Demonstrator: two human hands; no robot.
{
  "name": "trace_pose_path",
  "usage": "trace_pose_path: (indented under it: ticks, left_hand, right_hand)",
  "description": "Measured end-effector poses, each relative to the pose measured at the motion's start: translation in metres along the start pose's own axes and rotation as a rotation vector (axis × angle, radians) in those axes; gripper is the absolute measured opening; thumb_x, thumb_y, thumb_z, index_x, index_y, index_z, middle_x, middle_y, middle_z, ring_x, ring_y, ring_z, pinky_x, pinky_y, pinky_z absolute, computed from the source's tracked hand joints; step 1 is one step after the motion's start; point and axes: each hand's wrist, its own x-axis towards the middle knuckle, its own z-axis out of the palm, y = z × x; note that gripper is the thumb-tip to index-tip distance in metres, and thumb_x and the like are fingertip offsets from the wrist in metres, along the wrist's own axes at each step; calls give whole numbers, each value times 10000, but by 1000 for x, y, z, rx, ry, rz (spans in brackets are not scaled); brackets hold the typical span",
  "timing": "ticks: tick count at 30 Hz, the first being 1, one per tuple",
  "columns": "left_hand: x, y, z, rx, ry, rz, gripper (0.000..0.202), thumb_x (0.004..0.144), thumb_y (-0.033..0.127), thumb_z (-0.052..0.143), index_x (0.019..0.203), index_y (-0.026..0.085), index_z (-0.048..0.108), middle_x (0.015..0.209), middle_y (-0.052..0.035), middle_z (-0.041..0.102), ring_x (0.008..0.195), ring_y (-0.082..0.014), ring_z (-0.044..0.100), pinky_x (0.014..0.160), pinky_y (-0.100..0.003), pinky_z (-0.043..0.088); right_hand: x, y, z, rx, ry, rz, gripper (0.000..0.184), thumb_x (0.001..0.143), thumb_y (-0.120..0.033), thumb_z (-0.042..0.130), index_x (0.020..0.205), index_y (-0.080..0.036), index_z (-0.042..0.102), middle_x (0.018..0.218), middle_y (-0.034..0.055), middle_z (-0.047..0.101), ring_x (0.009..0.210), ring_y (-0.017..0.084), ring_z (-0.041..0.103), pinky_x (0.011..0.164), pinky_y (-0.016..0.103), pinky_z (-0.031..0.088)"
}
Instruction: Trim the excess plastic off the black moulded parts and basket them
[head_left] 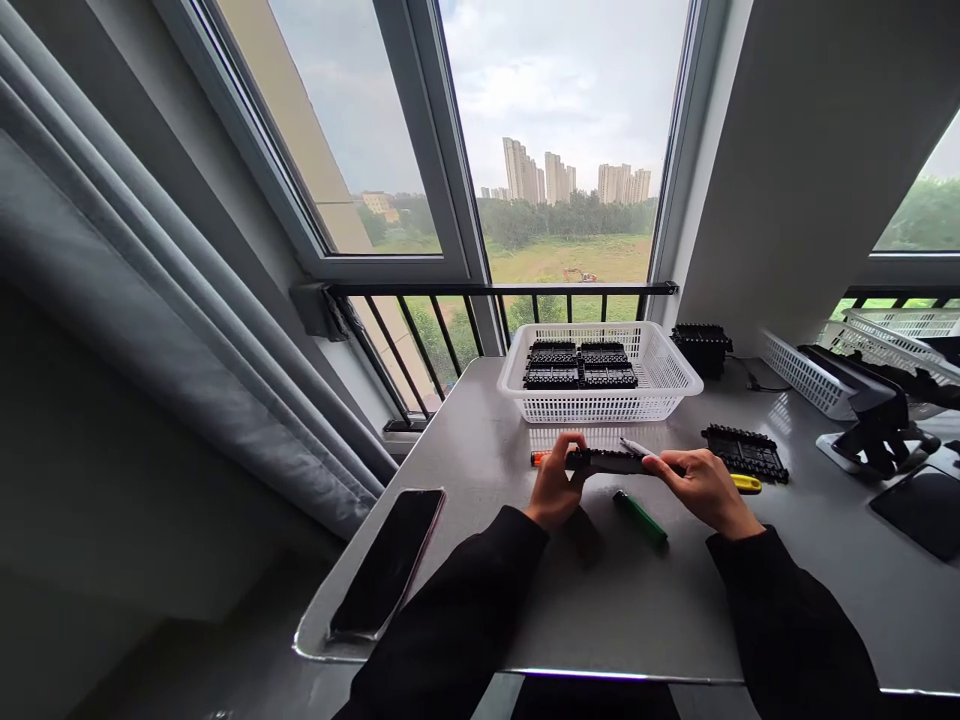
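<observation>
My left hand [555, 487] is closed, thumb and fingers pinching the left end of a black plastic part [611, 461] with a toothed upper edge, held on edge above the table. My right hand [705, 487] wraps round a utility knife [746, 483]; its yellow handle end sticks out behind the palm. The knife's pale grey tip points left, over the part's top edge. My right fingers are close to the part's right end; whether they touch it I cannot tell. A slim green tool [641, 518] with a dark end lies below the part. An orange object [537, 458] shows partly behind my left hand.
A white basket [600, 408] holding several black parts [579, 366] stands at the back. Another black part [746, 453] lies right, and a stack [701, 348] behind it. A phone [388, 562] lies left. At right are a black stand [874, 405] and more baskets [806, 375].
</observation>
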Motion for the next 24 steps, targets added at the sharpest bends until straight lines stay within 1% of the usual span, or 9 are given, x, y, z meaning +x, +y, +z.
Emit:
trace_pose_path:
  ticks: [3,5,7,10,13,16,18,20,24]
  left_hand:
    - [1,0,-2,-30,95,-29,304,697,151,675,906,238,472,656,68,584,608,-135,559,636,-248,426]
    - [0,-2,-3,-45,201,-39,284,729,177,669,917,247,468,692,60,596,621,-142,589,645,-262,452]
    - [-2,-6,-3,-31,304,-8,233,766,204,656,911,252,481,766,32,630,677,-156,625,692,-292,484]
    - [-5,-13,-2,39,404,90,164,780,199,648,880,249,527,856,-16,666,819,-197,641,793,-352,502]
    - [-4,-19,-3,120,478,125,172,751,154,655,860,248,561,856,-25,671,891,-225,618,846,-384,491]
    - [-1,-21,-5,168,541,112,232,721,104,660,864,258,561,863,-13,666,908,-230,604,851,-369,480]
    - [0,-21,-5,192,552,117,243,720,85,650,862,258,556,868,-12,664,911,-230,599,843,-357,474]
    - [-1,-21,-5,216,541,135,228,733,87,637,861,254,552,862,-17,661,905,-231,596,829,-354,472]
    - [-3,-22,-4,274,502,201,201,756,92,614,854,251,538,843,-21,660,890,-230,590,825,-365,467]
  right_hand:
    - [0,4,-2,72,16,53,621,874,-689,404,532,-182,518,514,12,458,533,135,391,533,278,230]
    - [2,7,-2,209,13,89,621,871,-694,404,524,-182,462,523,-3,414,536,126,372,530,270,237]
    - [4,7,1,402,-18,132,616,850,-715,421,532,-187,425,530,-17,386,525,115,348,513,260,250]
    - [6,4,10,643,-100,245,605,782,-762,481,587,-190,489,524,-31,391,481,102,329,457,247,248]
    - [7,5,20,735,-134,335,576,751,-739,550,708,-168,613,518,-38,413,455,96,337,427,238,237]
    - [6,9,25,704,-93,303,454,745,-593,653,885,-163,685,598,-10,549,505,121,454,464,245,319]
    - [6,11,28,599,-27,273,364,745,-472,674,948,-170,701,718,28,656,624,170,570,558,273,408]
    - [5,11,33,469,13,272,279,750,-369,654,939,-173,715,818,59,711,756,221,637,678,313,456]
    - [4,6,46,300,-26,252,215,771,-255,596,916,-171,731,941,96,735,900,266,667,811,358,470]
